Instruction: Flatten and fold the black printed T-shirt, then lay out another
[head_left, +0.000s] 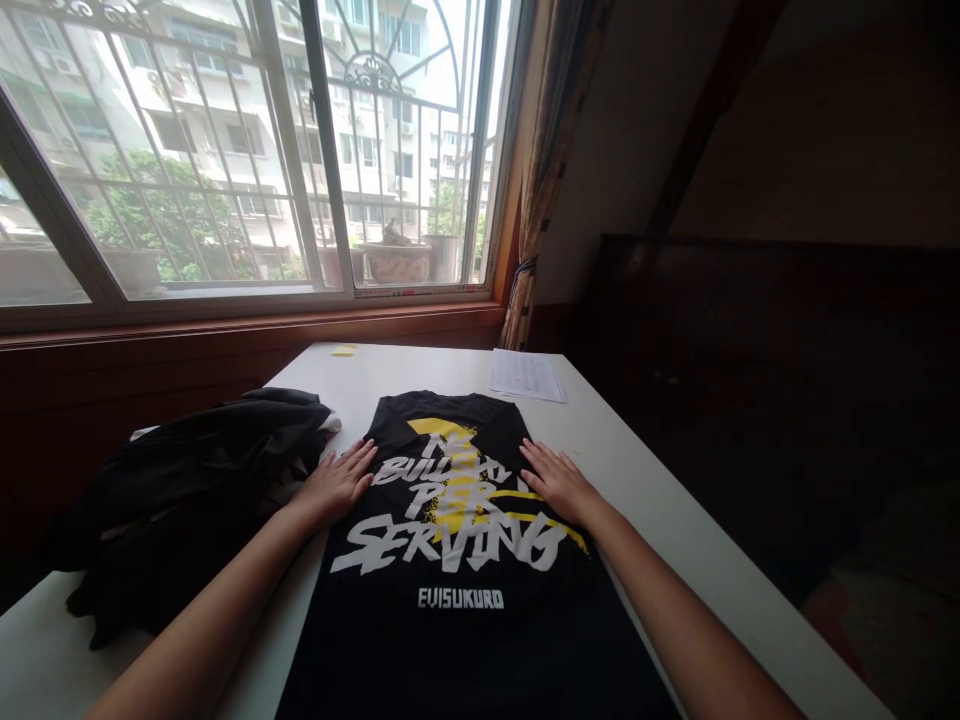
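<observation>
smoothing of the black printed t-shirt (465, 650) is apparently underway; left hand (339, 480) and right hand (559, 483) are laid flat, grasping nothing; next, even tensioning seems required.

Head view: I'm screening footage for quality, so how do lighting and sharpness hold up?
Head view: the window is partly washed out by daylight, the picture's right side near-black; head view, centre: the SERVING print on the black shirt reads clearly, left hand and right hand show no obvious motion blur.

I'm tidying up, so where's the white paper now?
In the head view, the paper lies at the table's far right corner, beyond the black shirt, near the curtain.
</observation>
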